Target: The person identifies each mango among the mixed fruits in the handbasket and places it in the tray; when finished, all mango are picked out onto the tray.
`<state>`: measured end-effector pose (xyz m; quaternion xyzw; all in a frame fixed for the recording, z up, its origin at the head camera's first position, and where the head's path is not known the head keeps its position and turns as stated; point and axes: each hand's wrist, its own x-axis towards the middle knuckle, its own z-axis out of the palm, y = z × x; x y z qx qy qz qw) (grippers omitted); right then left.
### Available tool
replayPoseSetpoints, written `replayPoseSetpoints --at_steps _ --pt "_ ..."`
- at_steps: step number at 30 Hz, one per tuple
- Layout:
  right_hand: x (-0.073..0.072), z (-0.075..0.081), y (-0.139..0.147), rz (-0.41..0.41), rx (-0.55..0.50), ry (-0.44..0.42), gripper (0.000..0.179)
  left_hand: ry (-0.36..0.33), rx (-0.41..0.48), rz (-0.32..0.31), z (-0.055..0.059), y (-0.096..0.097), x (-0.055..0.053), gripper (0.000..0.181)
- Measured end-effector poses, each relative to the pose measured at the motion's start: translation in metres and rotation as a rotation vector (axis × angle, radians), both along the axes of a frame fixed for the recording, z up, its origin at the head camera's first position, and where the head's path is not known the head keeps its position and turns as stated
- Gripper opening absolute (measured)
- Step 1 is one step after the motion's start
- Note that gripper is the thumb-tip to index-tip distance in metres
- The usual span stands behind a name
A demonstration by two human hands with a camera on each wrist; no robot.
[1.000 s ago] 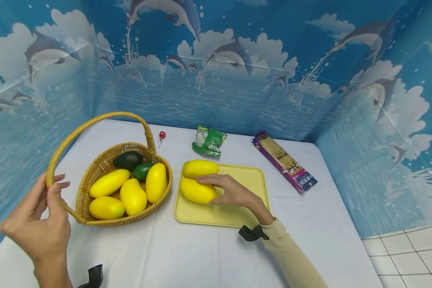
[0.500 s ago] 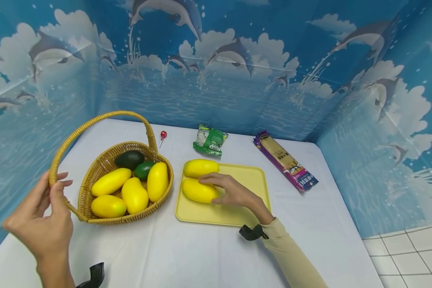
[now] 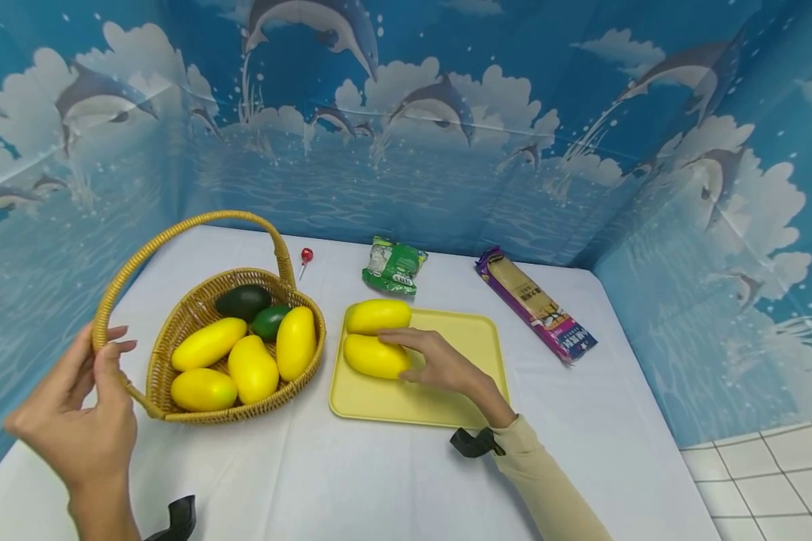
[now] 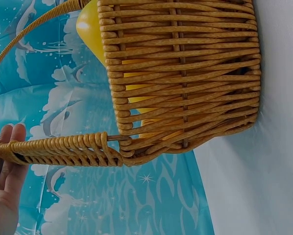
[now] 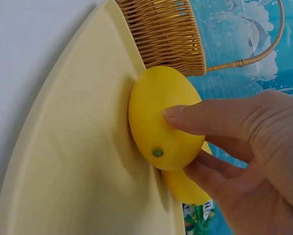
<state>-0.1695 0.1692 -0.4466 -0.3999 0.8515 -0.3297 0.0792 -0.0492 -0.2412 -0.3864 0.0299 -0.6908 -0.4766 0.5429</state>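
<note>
My left hand [image 3: 84,409] holds the side of the tall handle [image 3: 176,222] of a wicker basket [image 3: 243,413], thumb on one side and fingers on the other. In the left wrist view that hand [image 4: 7,191] shows only at the edge, beside the handle's lower end. My right hand [image 3: 440,364] grips the nearer of two yellow mangoes [image 3: 375,357] on a yellow tray [image 3: 406,409]. In the right wrist view, the thumb [image 5: 205,117] presses on this mango [image 5: 158,120], with fingers on its other side. Behind it lies the second mango [image 3: 379,316].
Inside the basket are several yellow mangoes [image 3: 252,370] and two dark green fruits [image 3: 243,302]. Along the back of the white table lie a red lollipop [image 3: 306,256], a green snack packet [image 3: 394,266] and a long purple package [image 3: 534,304]. A dolphin-print curtain [image 3: 406,180] stands behind.
Both hands keep their holds on the basket handle and the mango. The head view has shifted slightly; the basket, tray and fruit stay in place.
</note>
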Motion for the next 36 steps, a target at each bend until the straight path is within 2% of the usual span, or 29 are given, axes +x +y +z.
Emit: replayPoseSetpoints --at_steps 6,19,23,29,32,36 --pt "0.001 -0.003 0.000 -0.005 -0.020 0.008 0.067 0.032 0.025 -0.011 -0.001 0.000 0.001 0.030" --pt "0.004 0.005 -0.002 -0.024 -0.074 0.033 0.067 0.016 0.009 -0.009 0.000 0.000 0.003 0.029" --pt "0.001 0.019 -0.008 0.000 -0.099 0.008 0.068 0.011 0.002 -0.008 0.000 0.000 0.002 0.029" --pt "-0.008 0.048 -0.038 0.115 -0.223 -0.111 0.066 -0.006 -0.003 0.011 0.000 -0.001 0.004 0.032" --pt "-0.013 0.066 -0.060 0.174 -0.247 -0.105 0.066 -0.019 -0.012 0.008 -0.001 -0.001 0.004 0.032" --pt "-0.022 0.088 -0.090 0.271 -0.220 -0.095 0.065 -0.014 -0.006 -0.010 -0.001 0.000 0.001 0.032"
